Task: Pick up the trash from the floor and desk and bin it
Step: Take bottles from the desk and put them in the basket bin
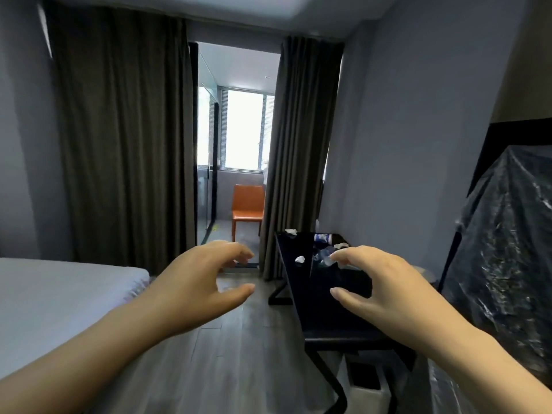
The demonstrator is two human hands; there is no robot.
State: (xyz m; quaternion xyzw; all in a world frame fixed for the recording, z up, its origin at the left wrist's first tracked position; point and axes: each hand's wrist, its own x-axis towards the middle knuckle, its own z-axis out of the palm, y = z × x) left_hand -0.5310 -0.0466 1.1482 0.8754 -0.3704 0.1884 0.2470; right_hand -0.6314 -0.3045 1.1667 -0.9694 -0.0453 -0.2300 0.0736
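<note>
While left hand (206,282) and right hand (379,288) hover empty, fingers loosely curled, trash (crumpled paper (299,259), bottle (324,238)) sits at far end of the black desk (328,312), so best reach far, pinch the paper whole, then drop it in the likely bin (366,383) under the near end.

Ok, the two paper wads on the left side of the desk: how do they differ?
The far wad sits at the far left corner of the desk; the near wad lies further in, beside the clear bottle. The far wad looks flatter and more spread out; the near wad is a tighter ball. Both are white crumpled paper, and neither the left hand nor the right hand touches them.
</note>
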